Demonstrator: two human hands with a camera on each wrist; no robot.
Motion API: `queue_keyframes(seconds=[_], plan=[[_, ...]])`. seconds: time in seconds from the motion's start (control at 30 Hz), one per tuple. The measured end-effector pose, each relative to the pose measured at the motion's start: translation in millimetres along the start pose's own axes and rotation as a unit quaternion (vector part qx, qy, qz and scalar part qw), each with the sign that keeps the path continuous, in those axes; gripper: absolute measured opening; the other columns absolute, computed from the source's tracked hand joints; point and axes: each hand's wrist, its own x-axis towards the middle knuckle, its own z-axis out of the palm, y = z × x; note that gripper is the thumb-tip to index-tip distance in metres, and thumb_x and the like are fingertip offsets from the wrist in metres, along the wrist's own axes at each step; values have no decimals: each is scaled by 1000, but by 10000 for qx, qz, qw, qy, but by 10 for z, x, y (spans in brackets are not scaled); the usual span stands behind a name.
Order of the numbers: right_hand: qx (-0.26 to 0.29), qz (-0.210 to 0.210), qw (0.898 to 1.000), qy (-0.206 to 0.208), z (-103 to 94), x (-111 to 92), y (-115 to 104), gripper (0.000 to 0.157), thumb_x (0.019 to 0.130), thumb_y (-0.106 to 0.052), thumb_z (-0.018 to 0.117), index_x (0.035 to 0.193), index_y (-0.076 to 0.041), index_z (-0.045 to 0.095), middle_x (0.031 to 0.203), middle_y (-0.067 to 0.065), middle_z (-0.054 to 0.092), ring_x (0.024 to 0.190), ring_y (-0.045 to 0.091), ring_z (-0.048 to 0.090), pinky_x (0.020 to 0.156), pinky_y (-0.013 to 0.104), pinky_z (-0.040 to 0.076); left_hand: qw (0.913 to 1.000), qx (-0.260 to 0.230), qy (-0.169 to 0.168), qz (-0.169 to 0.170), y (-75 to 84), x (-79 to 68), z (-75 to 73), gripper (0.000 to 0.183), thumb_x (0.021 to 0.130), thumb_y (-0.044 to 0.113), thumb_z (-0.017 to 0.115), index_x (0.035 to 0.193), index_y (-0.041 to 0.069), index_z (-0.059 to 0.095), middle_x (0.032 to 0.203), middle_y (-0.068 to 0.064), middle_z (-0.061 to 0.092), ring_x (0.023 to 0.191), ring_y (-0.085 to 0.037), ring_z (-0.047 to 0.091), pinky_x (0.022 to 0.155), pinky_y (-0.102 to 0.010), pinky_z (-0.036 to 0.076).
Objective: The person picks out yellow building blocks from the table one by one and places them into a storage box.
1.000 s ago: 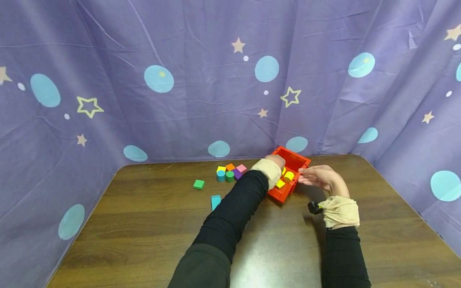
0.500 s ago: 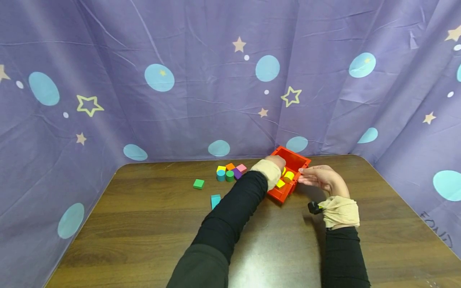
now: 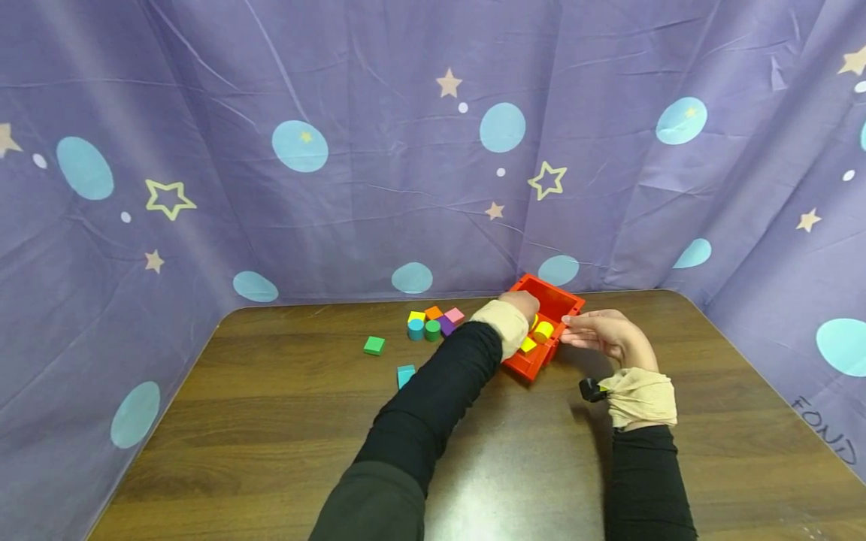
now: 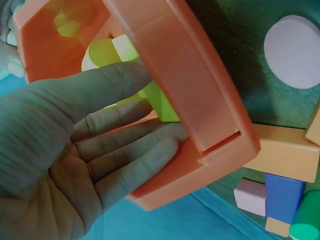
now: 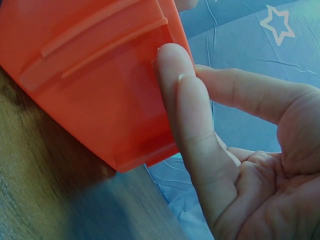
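An open red box (image 3: 555, 299) is tilted toward the back of the table, with several yellow blocks inside, among them a cylinder (image 3: 543, 331). My left hand (image 3: 521, 302) reaches into it over the left side. In the left wrist view, its thumb and first fingertips pinch a yellow-green block (image 4: 160, 104) close to the box wall, which partly covers the thumb tip. From the right, my right hand (image 3: 605, 334) holds the box's side edge; in the right wrist view the fingers (image 5: 195, 102) lie along its outer face.
Left of the box, several small blocks are grouped, including a blue cylinder (image 3: 416, 329), a green cylinder (image 3: 432, 330) and a pink block (image 3: 454, 315). A green block (image 3: 374, 346) and a light-blue block (image 3: 405, 376) lie apart. A purple patterned curtain (image 3: 365, 225) borders the wooden table (image 3: 257, 421).
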Motion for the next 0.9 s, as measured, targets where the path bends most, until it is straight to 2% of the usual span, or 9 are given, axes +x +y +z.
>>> queue_keyframes(seconds=[0.2, 0.27, 0.33, 0.43, 0.5, 0.57, 0.63, 0.7, 0.9], plan=[[-1, 18, 10000, 8, 23, -4, -4, 21, 103, -3, 55, 88, -6, 70, 82, 3, 77, 74, 10, 76, 76, 23, 60, 9983, -140, -566, -70, -29, -40, -181, 26, 102, 12, 54, 119, 16, 73, 118, 3, 73, 101, -13, 67, 93, -23, 55], [-19, 14, 10000, 2, 27, -4, -3, 21, 103, -3, 54, 89, -6, 70, 81, 3, 77, 74, 10, 76, 76, 23, 60, 9985, -167, -513, -125, -21, -113, -261, 23, 101, 13, 55, 116, 14, 73, 111, 1, 74, 98, -16, 67, 94, -27, 55], [-36, 18, 10000, 20, 29, -1, -3, 20, 103, -3, 55, 90, -6, 70, 81, 3, 77, 74, 10, 76, 77, 23, 60, 9997, -241, -95, 22, -68, 18, -126, 16, 95, 11, 60, 103, 14, 73, 96, 1, 73, 86, -17, 65, 86, -27, 56], [-36, 7, 10000, 21, 33, 1, -8, 19, 103, -3, 55, 91, -5, 70, 81, 3, 77, 74, 10, 76, 76, 23, 60, 9995, -307, 82, 63, -122, 31, -120, 10, 91, 11, 66, 98, 16, 71, 90, 2, 68, 84, -17, 61, 84, -26, 54], [-11, 9, 10000, 45, 34, 0, -12, 18, 103, -3, 56, 92, -4, 70, 81, 3, 77, 74, 10, 76, 76, 23, 60, 9991, -397, -14, 163, -174, 55, -135, 11, 89, 10, 69, 97, 17, 71, 91, 4, 67, 83, -14, 59, 82, -23, 52], [11, 2, 10000, 44, 36, -4, -15, 18, 102, -3, 55, 92, -4, 70, 81, 3, 77, 74, 11, 76, 76, 23, 60, 9981, -424, -431, 67, -180, -119, -357, 18, 90, 12, 73, 107, 18, 71, 102, 4, 68, 90, -13, 58, 88, -23, 52], [34, 2, 10000, 8, 31, -9, -15, 20, 103, -2, 55, 92, -4, 71, 82, 3, 77, 75, 11, 76, 77, 24, 60, 9972, -476, -568, 98, -197, -233, -496, 23, 88, 10, 75, 110, 15, 71, 105, 3, 68, 89, -13, 55, 87, -24, 52], [58, 15, 10000, 13, 24, -13, -13, 21, 103, -1, 54, 91, -5, 72, 82, 4, 77, 75, 11, 76, 77, 24, 60, 9961, -535, -681, 154, -235, -261, -564, 32, 87, 10, 76, 118, 14, 70, 114, 1, 67, 92, -14, 53, 89, -25, 52], [55, 49, 10000, -2, 19, -7, -12, 21, 102, -2, 55, 90, -6, 71, 83, 4, 77, 76, 11, 76, 78, 24, 60, 9965, -683, -283, 381, -386, -210, -553, 31, 85, 8, 75, 116, 13, 69, 112, 0, 67, 90, -15, 55, 83, -28, 52]])
